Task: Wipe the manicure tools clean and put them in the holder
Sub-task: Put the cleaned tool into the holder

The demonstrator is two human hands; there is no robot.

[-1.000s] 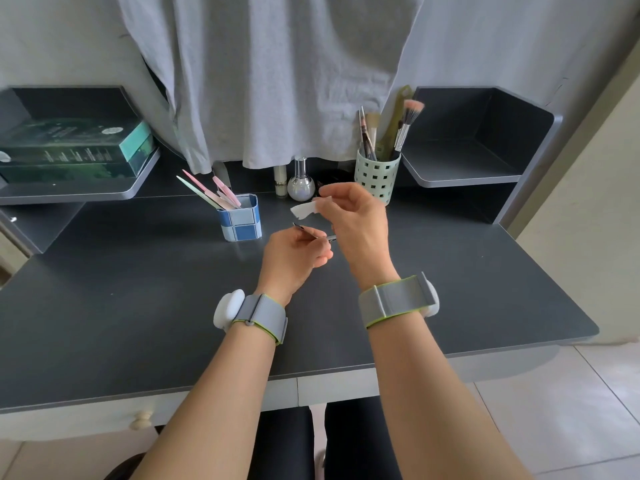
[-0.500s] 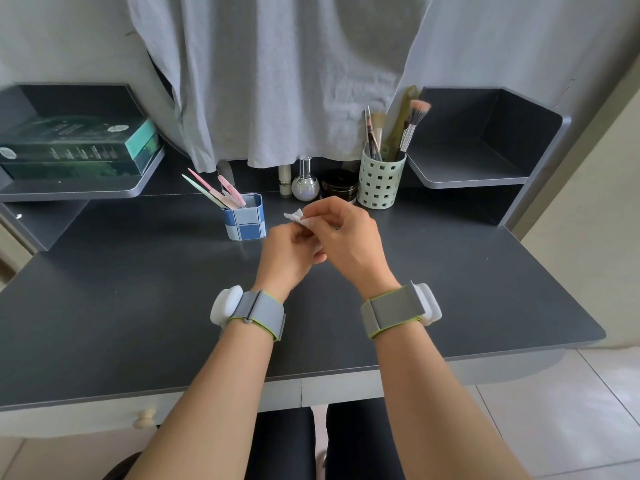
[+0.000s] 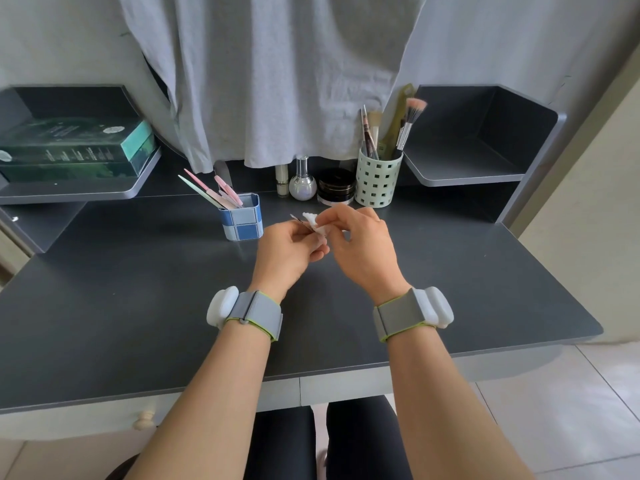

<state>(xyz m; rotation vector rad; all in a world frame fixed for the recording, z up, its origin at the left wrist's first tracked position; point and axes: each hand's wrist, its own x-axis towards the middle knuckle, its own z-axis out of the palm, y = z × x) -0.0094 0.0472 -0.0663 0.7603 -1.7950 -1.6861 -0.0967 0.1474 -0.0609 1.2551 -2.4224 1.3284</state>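
My left hand (image 3: 289, 252) grips a thin metal manicure tool (image 3: 297, 217); only its pointed tip shows, aimed up and left. My right hand (image 3: 360, 247) pinches a small white wipe (image 3: 313, 221) pressed against the tool just behind the tip. Both hands hover above the middle of the dark desk (image 3: 138, 306). A blue checked holder (image 3: 241, 218) stands just left of my hands, with several pink and pale green nail files (image 3: 211, 192) leaning out of it.
A pale green perforated cup (image 3: 378, 183) with brushes stands behind my right hand, next to a black jar (image 3: 336, 187), a round bottle (image 3: 302, 185) and a small tube (image 3: 282, 180). A green box (image 3: 76, 150) lies on the left shelf. Grey cloth hangs behind.
My right hand brought the white wipe down from above onto the tool in my left hand. The tool's tip now pokes out past the wipe.
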